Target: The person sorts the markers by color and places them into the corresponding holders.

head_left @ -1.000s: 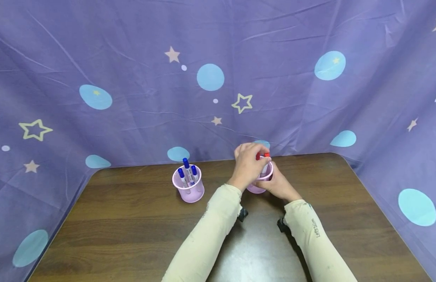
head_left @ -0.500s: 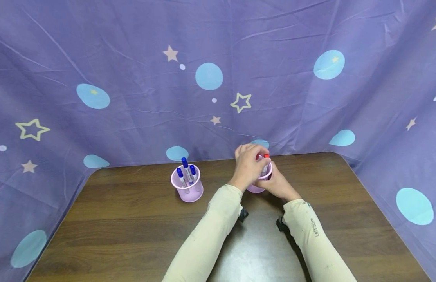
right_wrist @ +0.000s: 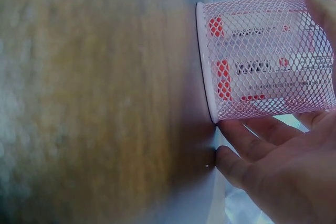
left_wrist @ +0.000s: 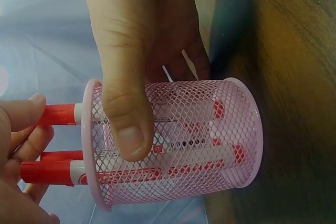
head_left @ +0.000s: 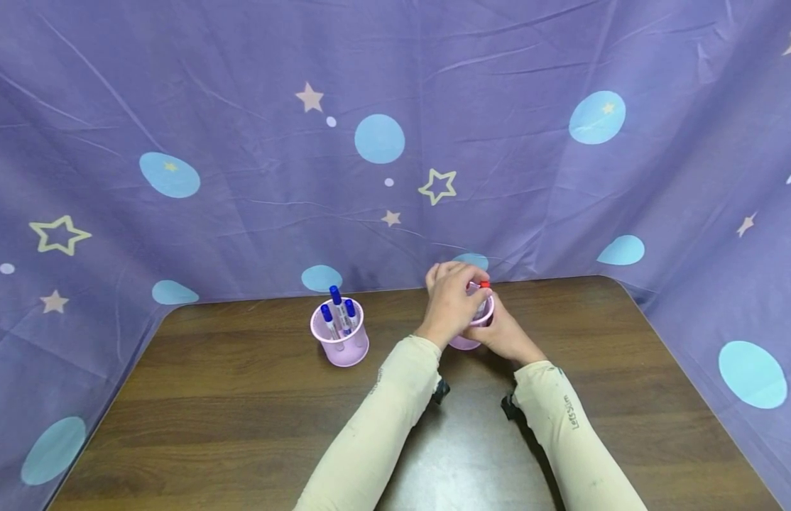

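Observation:
My left hand (head_left: 456, 301) is over the mouth of a pink mesh pen cup (left_wrist: 231, 129). Its fingertips touch the caps of red markers standing in the cup, and appear to pinch one red marker (left_wrist: 60, 114) by its cap. Another red marker (left_wrist: 47, 172) pokes out just below that one in the left wrist view. Around the cup's side, my right hand (head_left: 507, 333) grips it, thumb across the mesh close to the rim and the other fingers behind. The cup's base rests on the table. The markers' lower ends show through the mesh in the right wrist view.
To the left stands a second pink cup (head_left: 347, 353) with several blue-capped markers (head_left: 335, 295) in it. Both cups sit near the back edge of the brown wooden table (head_left: 242, 411). A purple patterned curtain (head_left: 255, 142) hangs behind and at the sides.
Both hands stay almost in place at the cup. A red cap beside the left fingertips shows less in the head view than a second ago. The head view has shifted slightly.

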Tool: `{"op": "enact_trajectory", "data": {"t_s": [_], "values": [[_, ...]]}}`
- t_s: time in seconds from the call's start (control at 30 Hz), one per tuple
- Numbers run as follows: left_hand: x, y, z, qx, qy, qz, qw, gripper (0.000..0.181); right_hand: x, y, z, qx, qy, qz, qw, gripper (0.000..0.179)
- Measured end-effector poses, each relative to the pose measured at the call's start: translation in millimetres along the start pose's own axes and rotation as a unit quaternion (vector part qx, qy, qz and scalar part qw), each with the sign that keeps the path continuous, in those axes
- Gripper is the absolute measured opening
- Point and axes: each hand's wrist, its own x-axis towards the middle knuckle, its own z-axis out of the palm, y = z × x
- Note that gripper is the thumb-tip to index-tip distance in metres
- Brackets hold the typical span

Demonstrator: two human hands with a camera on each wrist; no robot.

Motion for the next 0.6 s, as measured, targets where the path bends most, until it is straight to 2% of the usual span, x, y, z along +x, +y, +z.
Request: {"op": "enact_trajectory", "data": {"t_s": [0.27, 0.6], "values": [[1.1, -0.5, 0.2, 0.02, 0.008, 0.013, 0.9997, 0.016, 0.3, 1.8, -0.4, 0.001, -0.003, 0.009, 1.0, 0.086], [3.0, 2.8, -2.3, 0.009, -0.004, -0.008, 0.9999, 0.015, -0.8, -0.2, -1.1, 0.007, -0.005, 0.014, 0.9999, 0.089]]}}
